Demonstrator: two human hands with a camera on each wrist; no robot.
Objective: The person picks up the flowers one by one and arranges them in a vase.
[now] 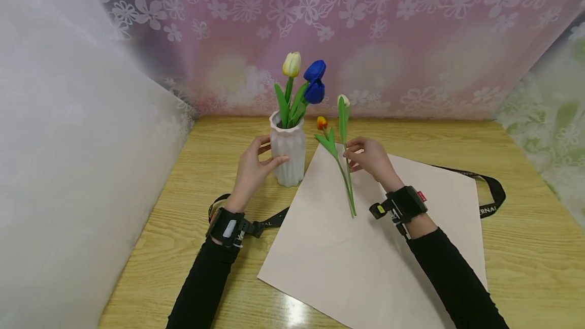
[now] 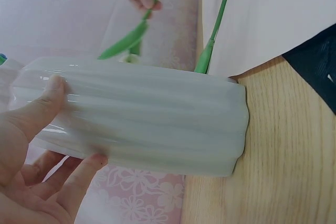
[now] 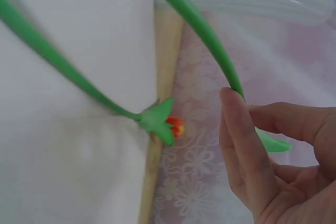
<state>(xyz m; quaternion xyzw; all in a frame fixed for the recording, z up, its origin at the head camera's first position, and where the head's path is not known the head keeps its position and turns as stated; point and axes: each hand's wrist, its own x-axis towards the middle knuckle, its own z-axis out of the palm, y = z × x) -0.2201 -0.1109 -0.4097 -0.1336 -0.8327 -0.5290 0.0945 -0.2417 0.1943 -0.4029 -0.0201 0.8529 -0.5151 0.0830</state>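
A white fluted vase (image 1: 288,159) stands on the table, holding a pale yellow tulip (image 1: 291,64) and two blue tulips (image 1: 315,91). My left hand (image 1: 257,166) grips the vase from its left side, thumb across the front and fingers behind; the left wrist view shows the same vase (image 2: 152,116) up close. Between thumb and fingers, my right hand (image 1: 371,160) pinches the green stem of a white tulip (image 1: 344,110), held upright right of the vase. An orange-red tulip (image 1: 322,123) lies on the sheet, its flower past the far edge.
A large pale flat sheet or bag (image 1: 379,253) covers the table's middle right. Black lettered straps (image 1: 493,194) stick out from its sides. Bare wood table (image 1: 160,248) shows at the left. A pink floral curtain (image 1: 388,60) hangs behind, with white fabric (image 1: 77,141) at the left.
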